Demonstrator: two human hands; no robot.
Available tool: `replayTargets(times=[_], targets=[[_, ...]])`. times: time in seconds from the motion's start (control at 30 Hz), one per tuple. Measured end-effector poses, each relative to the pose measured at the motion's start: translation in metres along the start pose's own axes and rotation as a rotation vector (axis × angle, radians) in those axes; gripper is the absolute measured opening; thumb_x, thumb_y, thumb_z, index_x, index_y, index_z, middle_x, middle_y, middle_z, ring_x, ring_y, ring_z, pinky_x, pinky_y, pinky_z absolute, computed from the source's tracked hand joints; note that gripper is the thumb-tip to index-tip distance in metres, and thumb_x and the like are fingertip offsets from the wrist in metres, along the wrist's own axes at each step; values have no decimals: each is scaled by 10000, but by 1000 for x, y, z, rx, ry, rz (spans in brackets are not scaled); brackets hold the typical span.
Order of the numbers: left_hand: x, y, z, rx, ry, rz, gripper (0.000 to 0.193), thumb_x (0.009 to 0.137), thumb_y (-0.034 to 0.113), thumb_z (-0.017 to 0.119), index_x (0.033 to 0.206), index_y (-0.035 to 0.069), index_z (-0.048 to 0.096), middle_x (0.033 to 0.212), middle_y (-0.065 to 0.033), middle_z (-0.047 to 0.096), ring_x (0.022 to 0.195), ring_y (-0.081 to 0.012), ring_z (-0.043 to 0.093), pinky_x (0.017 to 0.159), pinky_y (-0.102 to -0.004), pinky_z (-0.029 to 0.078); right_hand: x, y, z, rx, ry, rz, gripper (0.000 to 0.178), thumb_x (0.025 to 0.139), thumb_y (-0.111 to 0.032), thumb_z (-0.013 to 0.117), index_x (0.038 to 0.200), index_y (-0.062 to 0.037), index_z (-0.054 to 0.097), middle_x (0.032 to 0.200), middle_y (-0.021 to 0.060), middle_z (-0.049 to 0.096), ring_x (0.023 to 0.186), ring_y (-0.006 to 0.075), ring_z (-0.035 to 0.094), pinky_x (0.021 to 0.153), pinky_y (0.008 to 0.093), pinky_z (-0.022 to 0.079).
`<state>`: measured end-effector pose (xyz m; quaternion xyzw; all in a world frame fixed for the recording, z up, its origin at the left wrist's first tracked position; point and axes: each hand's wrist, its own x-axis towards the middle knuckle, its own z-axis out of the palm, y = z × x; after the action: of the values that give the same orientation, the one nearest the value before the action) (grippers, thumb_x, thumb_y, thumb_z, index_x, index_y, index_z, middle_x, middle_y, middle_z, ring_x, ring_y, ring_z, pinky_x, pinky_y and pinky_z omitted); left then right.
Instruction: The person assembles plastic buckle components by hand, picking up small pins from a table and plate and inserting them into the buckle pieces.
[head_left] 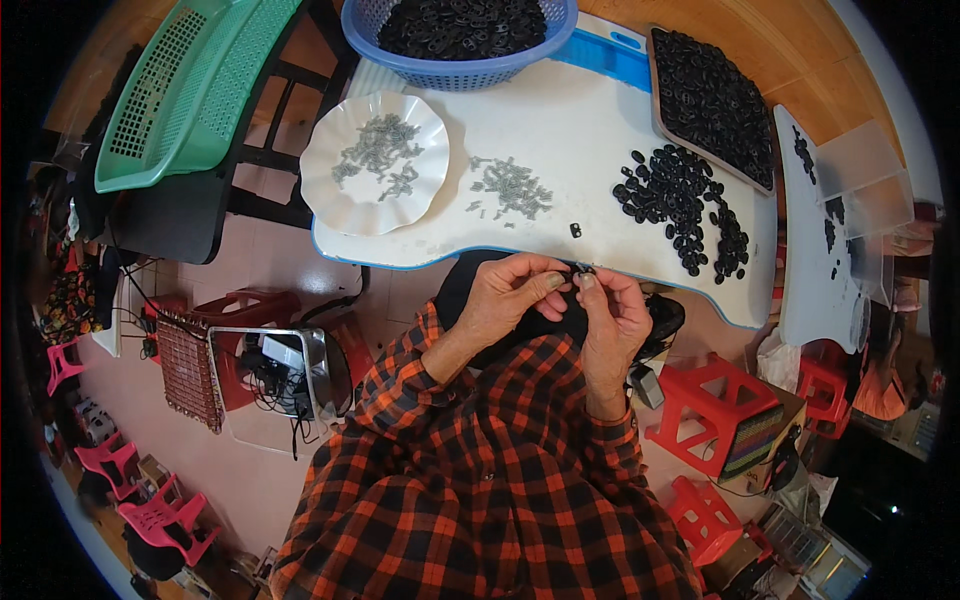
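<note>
At the table's near edge my left hand [508, 297] and my right hand [612, 320] meet, thumbs and fingertips pinched. Between them is a small black part [581, 268], mostly covered by the fingers. Just beyond, on the white table [590, 130], lies a single black piece [576, 230] with holes in it. To its right spreads a pile of small black oval pieces [672, 205]. On the left is a loose heap of short, thin grey pieces [512, 188]. More of these grey pieces lie in a white wavy-rimmed plate [322, 190].
A blue basket [470, 72] of black pieces stands at the back, and a filled tray [712, 110] at the back right. A green basket [185, 110] is at far left. Red stools [700, 400] and a metal-framed bin [335, 370] stand on the floor.
</note>
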<state>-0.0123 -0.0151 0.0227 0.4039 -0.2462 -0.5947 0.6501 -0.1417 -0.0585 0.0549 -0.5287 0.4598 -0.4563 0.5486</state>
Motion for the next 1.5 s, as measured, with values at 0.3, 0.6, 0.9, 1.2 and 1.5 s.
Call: replayTargets(times=[0.3,0.6,0.9,1.2,1.5], targets=[[1,-2,1,-8,62,56,197,882,6,582,1075,-30,585,863,-95,657,692,-130,647,627,-247,561,-2,0,3,-32,-37,6,104,857,-13,628,956,7,605,854,16,628,747,48,551,672,172,439],[-2,-5,6,50,59,136,300,855,-5,618,1149,-44,567,894,-75,637,735,-104,634,664,-222,551,-2,-2,4,68,-50,76,111,872,-11,597,976,26,601,854,56,641,751,64,580,688,185,470],[0,-7,-2,-60,-27,106,304,844,-35,613,1144,-24,563,911,-80,638,752,-122,628,675,-241,546,0,-4,-4,95,-118,108,100,871,-40,617,948,23,611,884,53,652,762,69,584,693,197,475],[1,-3,-3,-141,-52,72,280,842,-28,615,1118,-21,566,903,-78,639,732,-129,631,656,-242,541,1,-12,-1,85,-102,114,66,840,-17,628,902,7,625,789,17,630,657,42,510,609,169,392],[2,-5,-5,-157,-63,67,285,839,-36,612,1120,-27,561,895,-82,637,729,-133,632,658,-243,537,1,-12,-4,71,-158,154,83,843,-13,629,919,20,628,842,17,636,738,46,550,680,176,437]])
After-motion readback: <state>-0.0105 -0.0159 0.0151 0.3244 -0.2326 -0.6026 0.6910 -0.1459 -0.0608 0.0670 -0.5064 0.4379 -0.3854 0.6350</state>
